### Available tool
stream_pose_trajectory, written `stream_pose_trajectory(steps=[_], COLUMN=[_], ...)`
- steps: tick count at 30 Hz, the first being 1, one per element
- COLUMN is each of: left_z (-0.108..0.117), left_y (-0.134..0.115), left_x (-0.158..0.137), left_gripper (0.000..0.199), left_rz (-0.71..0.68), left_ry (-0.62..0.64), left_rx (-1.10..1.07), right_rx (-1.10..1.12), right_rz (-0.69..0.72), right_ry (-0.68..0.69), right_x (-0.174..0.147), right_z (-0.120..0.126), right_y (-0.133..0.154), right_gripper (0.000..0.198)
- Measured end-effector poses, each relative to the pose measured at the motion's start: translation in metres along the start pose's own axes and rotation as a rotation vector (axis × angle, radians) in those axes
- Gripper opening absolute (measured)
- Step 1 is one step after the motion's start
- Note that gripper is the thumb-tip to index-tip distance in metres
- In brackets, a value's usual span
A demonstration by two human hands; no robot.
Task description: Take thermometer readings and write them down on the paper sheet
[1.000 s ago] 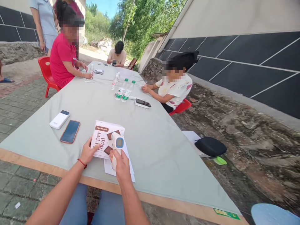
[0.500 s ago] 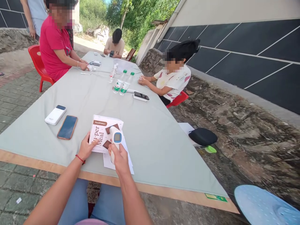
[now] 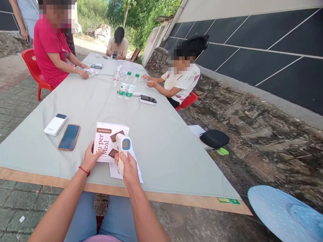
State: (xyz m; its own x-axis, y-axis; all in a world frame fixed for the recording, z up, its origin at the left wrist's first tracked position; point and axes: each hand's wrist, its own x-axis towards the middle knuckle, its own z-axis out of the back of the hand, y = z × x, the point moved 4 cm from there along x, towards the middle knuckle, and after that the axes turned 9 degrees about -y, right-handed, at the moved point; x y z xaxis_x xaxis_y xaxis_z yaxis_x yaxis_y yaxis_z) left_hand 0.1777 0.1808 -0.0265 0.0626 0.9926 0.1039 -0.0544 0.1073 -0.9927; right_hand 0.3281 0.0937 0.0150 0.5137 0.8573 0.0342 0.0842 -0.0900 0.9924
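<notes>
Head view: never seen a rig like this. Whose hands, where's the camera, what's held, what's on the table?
No robot here: these are a person's bare hands, seen by one camera worn on that person's head, looking forward and down. The left hand grips the left edge of a printed box, thumb on its front. The right hand has its fingers around a white handheld device with a small screen, held in front of the box. White paper shows past the box's lower edge. On the table, to the left, lie a phone and a white gadget; two green-capped bottles stand farther off. Other people sit around the table.
</notes>
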Motion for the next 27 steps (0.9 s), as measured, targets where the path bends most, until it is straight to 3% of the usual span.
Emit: stream_pose_trajectory(steps=[6,14,19,23,27], left_z=[0.001,0.008,0.015,0.005,-0.035], left_y=[-0.001,-0.010,-0.023,-0.035,-0.040], left_x=[0.002,0.015,0.027,0.062,0.117], left_gripper=[0.065,0.066,0.072,0.071,0.062], left_rz=[-0.009,-0.055,0.024,-0.001,-0.071], left_ry=[0.014,-0.045,0.054,0.044,-0.029], left_rx=[0.027,0.325,0.289,0.228,0.149], right_rx=[0.081,0.118,0.184,0.248,0.135], right_rz=[-0.026,0.085,0.113,0.125,0.137], right_ry=[-0.004,-0.026,-0.031,-0.048,-0.078], right_x=[-0.016,-0.027,-0.041,-0.044,-0.029], right_z=[0.013,0.041,0.063,0.078,0.096], right_y=[0.029,0.074,0.091,0.095,0.078], right_gripper=[0.031,0.032,0.033,0.031,0.034])
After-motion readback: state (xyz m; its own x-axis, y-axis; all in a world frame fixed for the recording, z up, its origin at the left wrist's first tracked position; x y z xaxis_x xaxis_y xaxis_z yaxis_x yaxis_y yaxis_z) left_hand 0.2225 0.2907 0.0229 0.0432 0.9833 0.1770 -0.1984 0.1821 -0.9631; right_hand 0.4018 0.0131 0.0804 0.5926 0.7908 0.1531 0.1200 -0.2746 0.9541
